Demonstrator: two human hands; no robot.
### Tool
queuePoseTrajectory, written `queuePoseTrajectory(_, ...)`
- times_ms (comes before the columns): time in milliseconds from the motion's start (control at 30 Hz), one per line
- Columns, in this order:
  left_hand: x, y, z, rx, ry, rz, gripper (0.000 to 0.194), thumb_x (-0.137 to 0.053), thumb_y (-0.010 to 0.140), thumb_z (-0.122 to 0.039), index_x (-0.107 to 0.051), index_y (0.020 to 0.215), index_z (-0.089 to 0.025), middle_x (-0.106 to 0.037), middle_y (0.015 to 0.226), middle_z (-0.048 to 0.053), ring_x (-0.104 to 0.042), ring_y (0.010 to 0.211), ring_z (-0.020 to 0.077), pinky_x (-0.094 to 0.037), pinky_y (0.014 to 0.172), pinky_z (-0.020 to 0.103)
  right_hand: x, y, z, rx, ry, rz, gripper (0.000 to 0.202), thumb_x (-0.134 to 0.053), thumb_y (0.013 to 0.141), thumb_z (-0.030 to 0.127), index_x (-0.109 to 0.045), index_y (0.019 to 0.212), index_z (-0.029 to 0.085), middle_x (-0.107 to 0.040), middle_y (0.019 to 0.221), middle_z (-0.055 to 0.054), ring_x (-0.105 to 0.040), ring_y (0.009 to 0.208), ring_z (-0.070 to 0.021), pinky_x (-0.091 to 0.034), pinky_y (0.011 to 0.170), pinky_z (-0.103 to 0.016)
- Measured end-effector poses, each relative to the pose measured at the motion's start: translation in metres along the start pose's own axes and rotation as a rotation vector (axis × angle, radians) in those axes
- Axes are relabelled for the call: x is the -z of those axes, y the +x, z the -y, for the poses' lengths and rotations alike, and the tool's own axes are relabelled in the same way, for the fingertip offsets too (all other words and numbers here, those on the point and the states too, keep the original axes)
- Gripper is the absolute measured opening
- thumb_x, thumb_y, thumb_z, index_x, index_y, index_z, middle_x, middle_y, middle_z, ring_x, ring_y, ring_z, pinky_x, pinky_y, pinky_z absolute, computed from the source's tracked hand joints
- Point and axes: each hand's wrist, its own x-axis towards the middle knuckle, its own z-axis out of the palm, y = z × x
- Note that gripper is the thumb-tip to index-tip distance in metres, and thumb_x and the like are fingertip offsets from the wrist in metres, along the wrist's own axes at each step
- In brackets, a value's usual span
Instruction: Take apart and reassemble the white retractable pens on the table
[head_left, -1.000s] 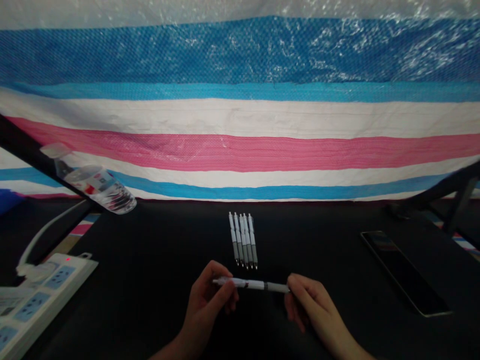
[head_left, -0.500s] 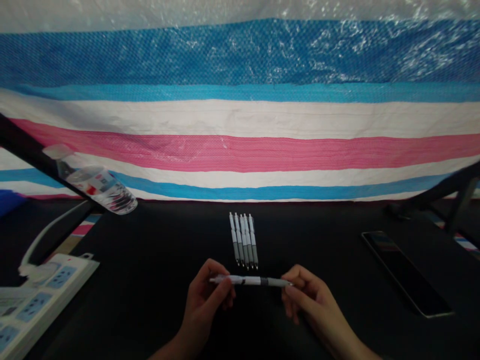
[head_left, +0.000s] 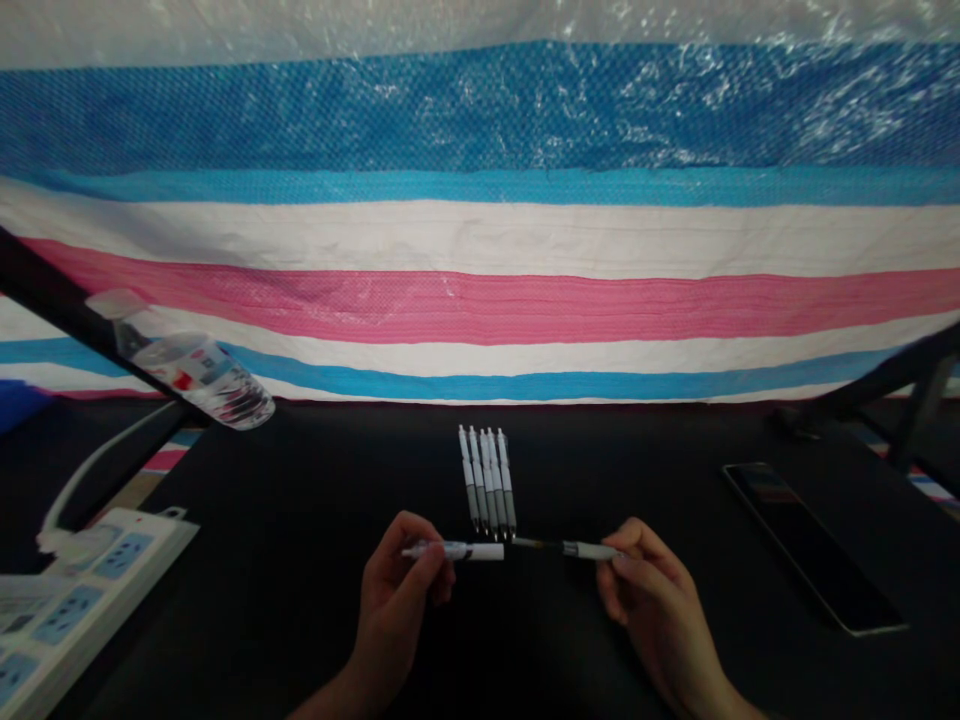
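Observation:
A pen is in two parts between my hands. My left hand (head_left: 405,590) pinches the white pen barrel (head_left: 484,551) by its clip end. Thumb and fingers of my right hand (head_left: 652,590) are closed on the grey front part of the pen (head_left: 589,551), and a thin ink refill (head_left: 536,543) sticks out of it to the left. A small gap lies between the refill's end and the open end of the barrel. Just beyond, several white and grey pens (head_left: 487,485) lie side by side with tips toward me.
A smartphone (head_left: 814,550) lies at the right of the black table (head_left: 315,500). On the left are a power strip (head_left: 97,590) with a plugged-in cable and a tilted clear water bottle (head_left: 202,375). A striped plastic sheet (head_left: 480,305) hangs behind.
The pen was whole between both hands; now it is pulled apart. My right hand has moved to the right with the front part, exposing the refill. My left hand has shifted slightly left.

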Motion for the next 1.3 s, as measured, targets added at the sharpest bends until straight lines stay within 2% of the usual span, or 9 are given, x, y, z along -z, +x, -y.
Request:
queuePoseTrajectory(233,-0.001,0.000,-0.002,-0.008,0.020,-0.011,0.037,-0.080,0.078,-0.050,-0.062,0.075,-0.018,-0.062,0.056,-0.004,-0.053,0.049,0.0097,-0.042,0.046,0.018,0.000,-0.003,0.001,-0.005,-0.015,0.033,0.022,-0.082,0.079,0.032,-0.065,0.081,0.019,-0.063,0.057,0.003,-0.051,0.045,-0.0091,-0.039,0.044,-0.018)
queuePoseTrajectory(333,-0.001,0.000,0.000,0.005,0.020,0.020,0.037,-0.080,0.079,-0.051,-0.062,0.076,-0.018,-0.063,0.057,-0.003,-0.054,0.050,0.0100,-0.043,0.047,0.018,-0.001,-0.004,0.000,-0.002,-0.058,0.114,0.023,-0.081,0.082,0.035,-0.064,0.083,0.019,-0.066,0.062,0.001,-0.056,0.047,-0.0098,-0.042,0.045,-0.018)
queuePoseTrajectory(500,-0.003,-0.003,0.005,0.051,0.076,0.152,0.033,-0.079,0.083,-0.046,-0.062,0.080,-0.018,-0.067,0.061,-0.002,-0.057,0.051,0.0100,-0.044,0.048,0.019,-0.003,-0.006,-0.012,0.032,-0.245,0.315,0.025,-0.078,0.087,0.040,-0.064,0.092,0.019,-0.075,0.076,-0.006,-0.071,0.063,-0.0175,-0.049,0.047,-0.020)
queuePoseTrajectory(733,-0.002,-0.005,0.012,0.047,0.100,0.259,0.030,-0.079,0.084,-0.040,-0.060,0.080,-0.018,-0.069,0.063,0.000,-0.061,0.050,0.0109,-0.046,0.048,0.019,-0.005,-0.007,-0.014,0.156,-0.596,0.330,0.033,-0.064,0.095,0.051,-0.068,0.097,0.019,-0.076,0.075,-0.008,-0.070,0.061,-0.0169,-0.050,0.048,-0.021)
queuePoseTrajectory(1000,0.000,-0.007,0.022,0.090,0.070,0.279,0.032,-0.081,0.081,-0.041,-0.058,0.080,-0.018,-0.070,0.062,0.000,-0.061,0.048,0.0110,-0.046,0.045,0.019,-0.002,-0.008,-0.008,0.259,-0.925,0.452,0.065,-0.033,0.106,0.056,-0.055,0.056,0.019,-0.048,0.044,0.003,-0.048,0.041,-0.0100,-0.037,0.044,-0.021)
queuePoseTrajectory(1100,-0.002,-0.007,0.017,0.083,0.075,0.247,0.033,-0.081,0.081,-0.043,-0.059,0.079,-0.017,-0.069,0.059,-0.001,-0.060,0.046,0.0102,-0.045,0.045,0.018,-0.003,-0.009,-0.011,0.207,-0.819,0.475,0.051,-0.040,0.102,0.060,-0.067,0.085,0.019,-0.062,0.054,0.001,-0.054,0.043,-0.0111,-0.039,0.044,-0.020)
queuePoseTrajectory(1167,-0.004,-0.006,0.013,0.079,0.093,0.225,0.034,-0.081,0.080,-0.043,-0.060,0.079,-0.017,-0.069,0.059,-0.001,-0.060,0.047,0.0100,-0.045,0.045,0.018,-0.004,-0.008,-0.013,0.186,-0.734,0.427,0.044,-0.050,0.098,0.062,-0.061,0.110,0.021,-0.074,0.075,-0.003,-0.063,0.049,-0.0130,-0.044,0.046,-0.021)
queuePoseTrajectory(1233,-0.005,-0.006,0.010,0.082,0.098,0.222,0.035,-0.082,0.079,-0.044,-0.060,0.078,-0.017,-0.069,0.059,0.000,-0.059,0.047,0.0101,-0.045,0.046,0.018,-0.006,-0.008,-0.012,0.188,-0.711,0.371,0.042,-0.054,0.097,0.061,-0.058,0.111,0.022,-0.076,0.083,-0.006,-0.067,0.052,-0.0138,-0.046,0.047,-0.021)
queuePoseTrajectory(1300,-0.006,-0.006,0.009,0.091,0.089,0.231,0.036,-0.083,0.078,-0.045,-0.060,0.078,-0.017,-0.069,0.059,0.000,-0.059,0.047,0.0103,-0.045,0.045,0.019,-0.006,-0.008,-0.010,0.211,-0.766,0.380,0.038,-0.050,0.100,0.057,-0.062,0.092,0.021,-0.074,0.071,-0.004,-0.067,0.051,-0.0139,-0.046,0.048,-0.021)
